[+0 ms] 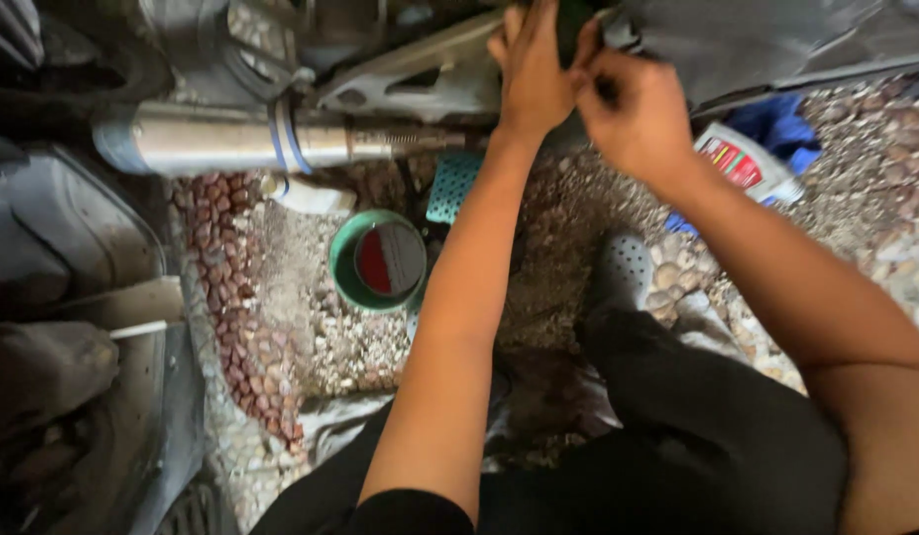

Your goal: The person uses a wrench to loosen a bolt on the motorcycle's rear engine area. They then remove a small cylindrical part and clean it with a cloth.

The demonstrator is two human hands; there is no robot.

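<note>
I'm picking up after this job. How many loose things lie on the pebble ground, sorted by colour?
Green: 2, the round tin and the perforated mat
Blue: 1, the cloth
White: 2, the plastic pouch and the small piece below the metal pipe
Total: 5

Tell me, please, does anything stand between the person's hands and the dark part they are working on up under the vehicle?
Nothing visible does: the left hand and right hand are both already on the dark part.
</note>
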